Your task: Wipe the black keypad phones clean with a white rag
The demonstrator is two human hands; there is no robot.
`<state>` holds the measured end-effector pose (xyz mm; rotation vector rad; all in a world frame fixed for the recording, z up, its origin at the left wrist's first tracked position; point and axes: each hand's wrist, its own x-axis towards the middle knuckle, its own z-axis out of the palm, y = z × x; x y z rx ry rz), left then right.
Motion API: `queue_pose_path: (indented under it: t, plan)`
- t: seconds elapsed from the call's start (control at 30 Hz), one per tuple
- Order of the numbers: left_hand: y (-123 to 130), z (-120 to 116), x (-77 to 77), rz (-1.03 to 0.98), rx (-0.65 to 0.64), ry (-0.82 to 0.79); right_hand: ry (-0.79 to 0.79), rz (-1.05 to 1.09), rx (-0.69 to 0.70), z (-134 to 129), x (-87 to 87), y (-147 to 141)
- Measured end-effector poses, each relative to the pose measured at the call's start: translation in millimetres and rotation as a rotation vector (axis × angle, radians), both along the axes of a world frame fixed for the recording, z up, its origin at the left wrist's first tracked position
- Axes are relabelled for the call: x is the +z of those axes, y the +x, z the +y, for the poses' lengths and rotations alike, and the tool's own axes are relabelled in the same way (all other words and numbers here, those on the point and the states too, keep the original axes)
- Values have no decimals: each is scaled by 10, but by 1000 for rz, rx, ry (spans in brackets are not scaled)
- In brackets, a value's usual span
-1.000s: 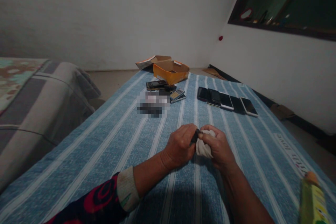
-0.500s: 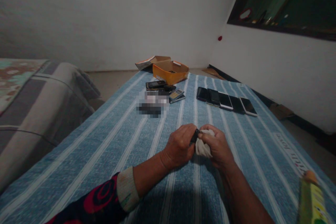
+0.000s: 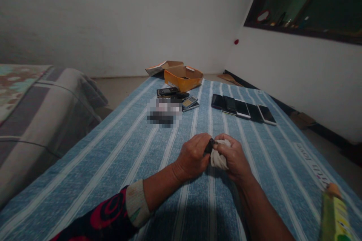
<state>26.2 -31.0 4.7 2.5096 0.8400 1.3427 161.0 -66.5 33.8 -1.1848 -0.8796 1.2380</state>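
Dark object (image 3: 209, 145) sits between inward-angled hands (image 3: 212, 157).

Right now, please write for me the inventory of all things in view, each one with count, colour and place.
small black object: one, black, between the hands
crumpled cloth: one, whitish, in right hand
phones in a row: at least five, black or white-edged, right of centre
phones in a pile: several, dark and silver, partly blurred, left of the row
open cardboard box: one, orange, far end
open cardboard piece: one, brown, behind box
striped cover: one, blue-white, under phones
bottle: one, yellow-green, near right corner
blanket: at least one, grey-beige, far left
dark-framed window: one, upper right
wall knob: one, red
left hand, right hand: near centre
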Motion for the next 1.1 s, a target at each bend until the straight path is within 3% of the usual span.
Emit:
queue_pose_path:
  t: [0.13, 0.4, 0.63, 0.77, 0.9, 1.0, 1.1]
  plan:
    - [-6, 26, -9, -12, 14, -37, 7, 41, -13, 18, 4, 47]
    - [-16, 43, 11, -27, 24, -38, 41, 39, -203, 75, 2, 137]
    - [-15, 38, 3, -18, 13, -71, 126, -233, -396, 54, 10, 18]
    - [-24, 42, -15, -32, 1, -115, 262, -536, -144, -26, 56, -32]
    - [-30, 46, -23, -54, 10, -116, 275, -561, 176, -69, 127, 64]
    - [-23, 40, -18, -52, 9, -119, 272, -543, 279, -71, 164, 160]
    - [-18, 35, -10, -43, -1, -137, 258, -612, 278, -62, 155, 184]
